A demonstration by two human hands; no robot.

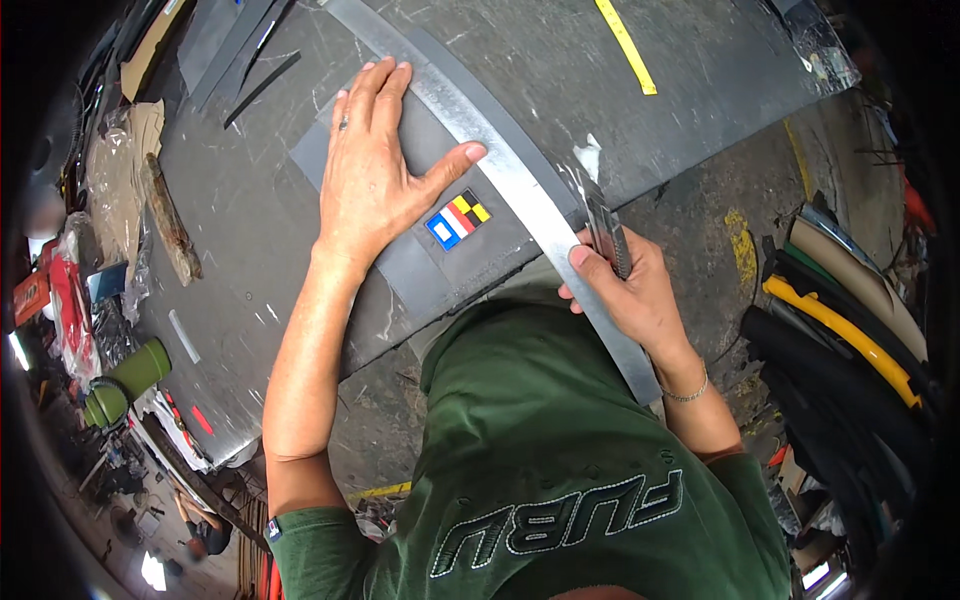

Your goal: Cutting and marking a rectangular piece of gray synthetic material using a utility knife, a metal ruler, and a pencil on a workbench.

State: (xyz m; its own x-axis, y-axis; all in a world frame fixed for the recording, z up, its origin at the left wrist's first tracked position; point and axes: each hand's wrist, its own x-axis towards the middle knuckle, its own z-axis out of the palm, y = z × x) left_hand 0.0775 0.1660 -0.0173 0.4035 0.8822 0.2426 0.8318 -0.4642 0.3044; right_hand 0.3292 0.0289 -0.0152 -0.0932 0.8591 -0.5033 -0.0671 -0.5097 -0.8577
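My left hand (pixel 370 180) lies flat with fingers apart on a grey sheet (pixel 415 285); its thumb and fingertips reach the long metal straightedge (pixel 520 200). The straightedge crosses the sheet and runs past the table's near edge toward my body. Closed around a snap-off utility knife (pixel 604 235), my right hand (pixel 645 290) is at that edge, its thumb against the straightedge. The knife's tip is hard to make out. Below my left thumb, a small patch (pixel 458 219) in blue, white, red, yellow and black sits on the sheet.
The dark worktable (pixel 250 240) carries a yellow measuring tape (pixel 628 45), dark offcut strips (pixel 225 50), a rough wooden stick (pixel 172 220) and a green roll (pixel 128 383). Rolled sheets (pixel 850 330) in black, yellow and tan stand at right. Another person (pixel 207 530) appears at lower left.
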